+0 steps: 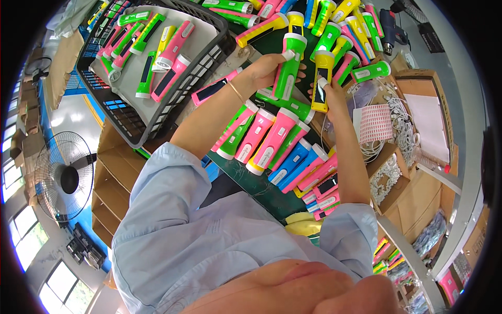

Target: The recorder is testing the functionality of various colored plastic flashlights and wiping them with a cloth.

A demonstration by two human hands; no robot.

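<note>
My left hand (pixel 265 70) is closed around a green flashlight (pixel 286 76), held upright with its wide head at the top; a white cover is on the thumb. Just to the right, my right hand (pixel 334 98) grips a yellow flashlight (pixel 323 65) with a dark panel facing up. Its thumb, also white-tipped, presses on that panel. The two flashlights are close together but apart. Below them, a row of pink and green flashlights (pixel 278 137) and blue ones (pixel 291 161) lies on the green tabletop (pixel 238 170). Another green flashlight (pixel 295 109) lies partly behind the held ones.
A black plastic basket (pixel 144 123) of flashlights stands at the left. More flashlights (pixel 327 39) crowd the far side beside a dark heat gun (pixel 391 31). Cardboard boxes at the right hold white cables (pixel 405 128) and small white parts (pixel 386 178). A fan (pixel 68 178) stands far left.
</note>
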